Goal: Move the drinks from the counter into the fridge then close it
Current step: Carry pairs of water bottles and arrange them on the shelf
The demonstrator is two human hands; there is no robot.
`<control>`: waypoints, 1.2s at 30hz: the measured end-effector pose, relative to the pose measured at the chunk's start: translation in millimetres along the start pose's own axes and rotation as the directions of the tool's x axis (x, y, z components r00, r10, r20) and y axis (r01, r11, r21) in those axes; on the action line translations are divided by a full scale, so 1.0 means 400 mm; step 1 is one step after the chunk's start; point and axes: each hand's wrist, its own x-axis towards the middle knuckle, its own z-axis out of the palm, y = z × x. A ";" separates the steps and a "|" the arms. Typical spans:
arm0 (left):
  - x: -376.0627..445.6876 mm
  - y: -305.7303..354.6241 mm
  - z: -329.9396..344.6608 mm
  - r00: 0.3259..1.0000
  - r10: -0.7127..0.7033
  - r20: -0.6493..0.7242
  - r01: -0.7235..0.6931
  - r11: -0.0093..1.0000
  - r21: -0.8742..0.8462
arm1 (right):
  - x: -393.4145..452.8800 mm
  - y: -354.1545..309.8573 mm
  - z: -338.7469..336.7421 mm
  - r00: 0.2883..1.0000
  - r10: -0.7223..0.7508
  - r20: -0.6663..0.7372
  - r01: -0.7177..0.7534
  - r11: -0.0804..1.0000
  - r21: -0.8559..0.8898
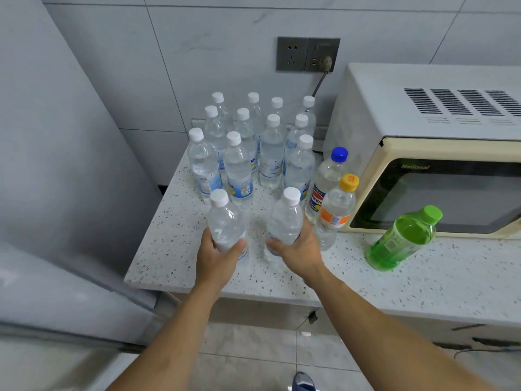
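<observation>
Left hand [217, 259] wrapped round bottle [227, 224]; right hand [300, 249] wrapped round second bottle [284, 221], both low, at counter [174, 249] front edge. Lift straight up, clear standing cluster [253, 148], swing left toward fridge [56, 165].

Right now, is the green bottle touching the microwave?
Cannot tell. In the head view the green bottle overlaps the microwave front, but its base rests on the counter nearer the camera, so no contact or gap shows plainly.

Even, cool, diffuse light; soft shadows only. Around the microwave [439, 153] straight lines bow from wide-angle distortion; frame edges look slightly soft.
</observation>
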 end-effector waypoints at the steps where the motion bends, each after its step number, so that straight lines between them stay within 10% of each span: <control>1: -0.013 -0.007 -0.002 1.000 -0.008 0.003 0.009 0.999 -0.034 | -0.018 0.005 -0.007 1.000 -0.011 0.014 0.010 1.000 0.017; 12: -0.150 -0.050 -0.058 0.981 -0.059 0.183 0.132 0.899 -0.418 | -0.205 0.058 -0.081 0.971 0.196 0.134 -0.231 0.908 0.350; 24: -0.410 -0.043 -0.098 0.957 -0.178 0.231 0.270 0.840 -0.471 | -0.325 0.085 -0.092 0.829 0.272 0.489 -0.503 0.745 0.439; 36: -0.718 -0.183 -0.301 0.933 -0.348 -0.093 0.251 0.814 -0.524 | -0.542 0.106 0.100 0.644 0.262 0.719 -0.549 0.813 0.194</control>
